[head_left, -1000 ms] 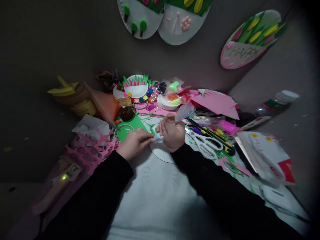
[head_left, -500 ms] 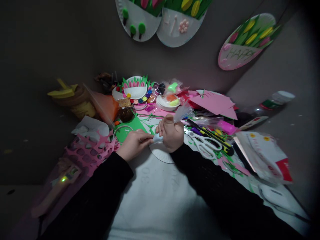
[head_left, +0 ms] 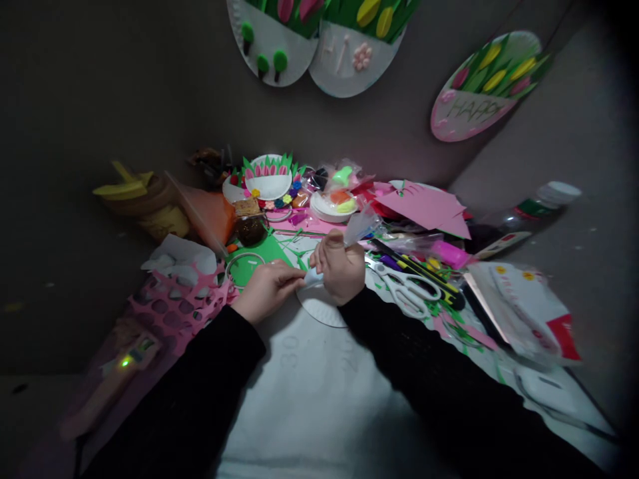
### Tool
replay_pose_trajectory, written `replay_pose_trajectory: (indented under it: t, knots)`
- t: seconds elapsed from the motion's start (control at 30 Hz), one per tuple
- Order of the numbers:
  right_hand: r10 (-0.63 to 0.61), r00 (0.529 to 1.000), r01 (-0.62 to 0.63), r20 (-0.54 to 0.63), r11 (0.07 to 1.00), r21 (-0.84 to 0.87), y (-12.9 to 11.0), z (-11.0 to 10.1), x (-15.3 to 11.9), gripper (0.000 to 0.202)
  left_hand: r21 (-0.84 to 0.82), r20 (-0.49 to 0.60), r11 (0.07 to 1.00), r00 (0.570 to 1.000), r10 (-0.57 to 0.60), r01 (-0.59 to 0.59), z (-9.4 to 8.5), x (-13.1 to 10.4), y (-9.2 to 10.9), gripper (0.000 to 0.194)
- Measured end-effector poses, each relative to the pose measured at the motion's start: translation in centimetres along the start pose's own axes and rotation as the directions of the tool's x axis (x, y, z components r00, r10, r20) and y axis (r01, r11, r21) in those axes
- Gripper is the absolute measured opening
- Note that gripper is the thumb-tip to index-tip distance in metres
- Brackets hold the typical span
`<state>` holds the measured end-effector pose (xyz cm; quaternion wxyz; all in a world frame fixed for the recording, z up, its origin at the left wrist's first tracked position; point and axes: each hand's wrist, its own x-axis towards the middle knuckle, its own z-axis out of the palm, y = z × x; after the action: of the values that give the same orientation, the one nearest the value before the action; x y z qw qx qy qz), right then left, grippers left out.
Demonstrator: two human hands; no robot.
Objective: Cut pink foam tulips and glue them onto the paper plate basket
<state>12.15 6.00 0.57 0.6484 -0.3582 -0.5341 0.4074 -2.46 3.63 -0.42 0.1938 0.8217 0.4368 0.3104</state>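
Note:
My right hand [head_left: 341, 267] is wrapped round a clear plastic bag [head_left: 362, 225] whose loose end sticks out above the fist. A pale bluish part of the bag [head_left: 313, 278] shows between my two hands. My left hand [head_left: 271, 288] pinches at the tip of this pale part, its thumb and finger pressed together. Just below the hands lies a white paper plate [head_left: 322, 307], partly covered by my right hand and sleeve. What exactly is inside the bag is hard to tell.
White scissors [head_left: 410, 293] and cutters [head_left: 439, 285] lie right of my hands. Behind are pink sheets [head_left: 424, 206], a decorated plate [head_left: 268, 186] and green paper [head_left: 269, 251]. Pink cut-out foam [head_left: 172, 306] and a glue gun [head_left: 107, 392] are left; a bottle [head_left: 542, 203] stands right.
The view has shifted very slightly. Both hands keep the same hold on the bag, with no clear movement.

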Motion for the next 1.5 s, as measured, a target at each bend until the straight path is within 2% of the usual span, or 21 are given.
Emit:
replay_pose_trajectory:
  t: [1.5]
  knots:
    - [-0.011,1.0,0.01,-0.011,0.999,-0.039,0.17,-0.15,0.13,0.054,-0.014,-0.011,1.0,1.0,0.007,-0.007,0.1,-0.06,-0.11,0.016]
